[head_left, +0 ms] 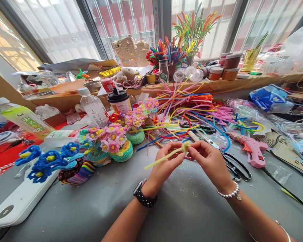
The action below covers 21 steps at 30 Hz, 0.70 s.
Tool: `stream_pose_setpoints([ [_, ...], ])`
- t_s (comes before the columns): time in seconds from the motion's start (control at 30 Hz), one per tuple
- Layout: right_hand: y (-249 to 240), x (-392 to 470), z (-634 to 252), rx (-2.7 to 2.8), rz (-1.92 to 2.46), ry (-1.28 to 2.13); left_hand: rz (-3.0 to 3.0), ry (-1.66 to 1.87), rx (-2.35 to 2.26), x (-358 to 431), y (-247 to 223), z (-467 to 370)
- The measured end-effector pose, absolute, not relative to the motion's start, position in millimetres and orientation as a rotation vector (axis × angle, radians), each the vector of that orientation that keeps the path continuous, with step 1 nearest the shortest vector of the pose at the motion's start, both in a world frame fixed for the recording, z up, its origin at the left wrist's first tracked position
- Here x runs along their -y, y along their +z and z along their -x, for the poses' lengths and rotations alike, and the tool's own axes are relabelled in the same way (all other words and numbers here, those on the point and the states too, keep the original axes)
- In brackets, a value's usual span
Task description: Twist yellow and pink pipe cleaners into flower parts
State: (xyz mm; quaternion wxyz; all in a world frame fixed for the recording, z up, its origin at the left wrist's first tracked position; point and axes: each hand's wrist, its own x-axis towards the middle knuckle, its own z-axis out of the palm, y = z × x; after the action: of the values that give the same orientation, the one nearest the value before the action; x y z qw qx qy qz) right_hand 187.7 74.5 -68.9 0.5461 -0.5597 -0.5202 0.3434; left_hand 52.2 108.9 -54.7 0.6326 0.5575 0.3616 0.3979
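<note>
Windows are filling the top of the frame, and beneath them a ledge is holding jars and other clutter. Grey table is spreading across the lower frame. Just right of centre, the left hand and the right hand are meeting at a yellow stem. Fingers curled nearly closed, the left hand is pinching it near its bunched end; the right hand is gripping that same end between thumb and fingertips. Its loose length is slanting toward the lower left, across the left hand. Scissors are lying just beside the right hand, and a pink glue gun is resting farther right. Fuzzy sticks are heaping up behind the hands. Left of centre, pink flowers are standing near blue flowers.
</note>
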Motion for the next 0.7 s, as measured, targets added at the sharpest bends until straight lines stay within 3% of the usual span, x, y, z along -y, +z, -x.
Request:
stream_pose_setpoints([
  [0.33,-61.3,-71.6,-183.0,1.388,1.368,0.644,-1.316,0.987,-0.915,-111.0,-61.4,-53.5],
  [0.7,-68.0,-75.5,-188.3,1.436,1.386,0.689,-1.527,1.070,-0.983,-107.8,-65.8,-54.6],
])
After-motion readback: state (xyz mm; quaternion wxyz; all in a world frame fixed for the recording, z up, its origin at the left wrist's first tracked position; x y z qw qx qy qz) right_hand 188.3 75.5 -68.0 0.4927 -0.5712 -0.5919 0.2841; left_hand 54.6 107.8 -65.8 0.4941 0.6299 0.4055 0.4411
